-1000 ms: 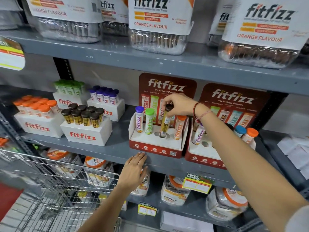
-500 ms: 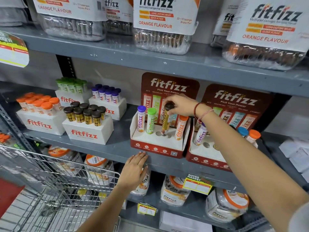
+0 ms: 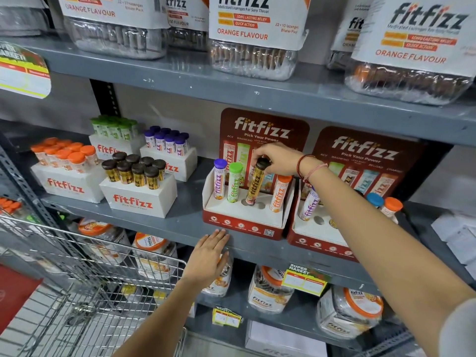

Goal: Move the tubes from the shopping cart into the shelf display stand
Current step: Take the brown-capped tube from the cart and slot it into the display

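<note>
A red and white display stand (image 3: 242, 224) sits on the middle shelf. It holds a purple-capped tube (image 3: 219, 182), a green-capped tube (image 3: 235, 182) and an orange-capped tube (image 3: 280, 193). My right hand (image 3: 277, 158) grips the dark cap of a gold tube (image 3: 254, 185), which leans with its bottom in a hole of the stand. My left hand (image 3: 210, 256) lies flat against the shelf's front edge, fingers apart, holding nothing. The wire shopping cart (image 3: 85, 292) stands at lower left; tubes inside it cannot be made out.
A second red stand (image 3: 319, 243) with several tubes sits to the right, partly behind my forearm. White boxes (image 3: 139, 199) of capped tubes fill the shelf's left. Large jars (image 3: 255, 55) line the shelf above and others (image 3: 269, 289) the one below.
The view has shifted slightly. My right hand keeps hold of the gold tube, which has sunk a little lower into the stand. My left hand has stayed on the shelf edge.
</note>
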{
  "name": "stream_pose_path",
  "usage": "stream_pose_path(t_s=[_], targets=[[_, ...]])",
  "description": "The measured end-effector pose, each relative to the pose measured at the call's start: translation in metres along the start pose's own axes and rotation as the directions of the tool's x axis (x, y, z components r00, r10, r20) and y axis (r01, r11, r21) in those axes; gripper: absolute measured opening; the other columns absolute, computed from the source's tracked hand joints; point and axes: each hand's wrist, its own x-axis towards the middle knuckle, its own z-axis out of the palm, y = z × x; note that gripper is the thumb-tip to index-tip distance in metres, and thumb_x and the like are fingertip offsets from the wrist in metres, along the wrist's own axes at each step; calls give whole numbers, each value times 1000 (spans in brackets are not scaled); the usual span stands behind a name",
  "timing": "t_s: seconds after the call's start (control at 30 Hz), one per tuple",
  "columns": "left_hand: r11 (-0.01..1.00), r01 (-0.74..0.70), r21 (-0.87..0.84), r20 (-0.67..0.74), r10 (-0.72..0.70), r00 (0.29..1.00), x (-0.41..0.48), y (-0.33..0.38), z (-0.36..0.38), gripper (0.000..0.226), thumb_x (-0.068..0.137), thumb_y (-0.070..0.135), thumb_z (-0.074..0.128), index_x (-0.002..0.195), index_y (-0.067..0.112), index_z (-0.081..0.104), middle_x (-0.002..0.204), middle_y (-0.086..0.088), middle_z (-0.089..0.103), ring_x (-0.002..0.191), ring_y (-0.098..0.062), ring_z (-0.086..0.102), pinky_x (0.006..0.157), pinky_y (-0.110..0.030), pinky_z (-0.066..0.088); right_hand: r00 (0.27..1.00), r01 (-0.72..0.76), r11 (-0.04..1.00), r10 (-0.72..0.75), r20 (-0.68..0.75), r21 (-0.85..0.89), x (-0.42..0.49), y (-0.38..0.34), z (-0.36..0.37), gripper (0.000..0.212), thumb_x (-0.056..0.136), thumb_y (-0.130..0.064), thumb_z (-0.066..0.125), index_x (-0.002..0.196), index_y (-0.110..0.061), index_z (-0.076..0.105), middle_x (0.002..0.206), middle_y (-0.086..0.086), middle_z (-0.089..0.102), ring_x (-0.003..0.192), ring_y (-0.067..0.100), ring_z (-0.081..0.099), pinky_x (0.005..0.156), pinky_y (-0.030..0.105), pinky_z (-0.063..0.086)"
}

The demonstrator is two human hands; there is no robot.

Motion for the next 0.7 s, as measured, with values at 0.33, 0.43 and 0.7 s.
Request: stream_pose_path(t_s=[0.33, 0.43, 0.7], targets=[[1000, 1, -5, 13, -1, 1000, 1, 2, -2, 46, 96, 29, 41, 138, 11, 34, 147, -8, 36, 137, -22, 27, 114, -40, 12, 999, 35, 999, -35, -1, 26, 12, -2, 2, 36, 80, 6, 61, 109, -15, 63, 124, 8, 58, 112, 22, 53, 89, 27, 41], [1000, 8, -7, 18, -8, 1000, 1, 2, -2, 47, 96, 30, 39, 139, 12, 33, 148, -7, 34, 138, -20, 25, 114, -38, 10, 999, 45, 999, -45, 18, -7, 16, -3, 1, 35, 80, 6, 61, 109, -14, 63, 124, 8, 58, 113, 23, 53, 95, 32, 44], [1000, 18, 22, 35, -18, 999, 0, 0, 0, 47, 97, 34, 33, 141, 17, 27, 150, -2, 30, 139, -16, 20, 112, -30, 1, 998, 35, 999, -34, 44, -15, 16, -7, 19, 40, 78, 10, 57, 109, -16, 59, 118, 9, 59, 96, 18, 54, 76, 26, 41]])
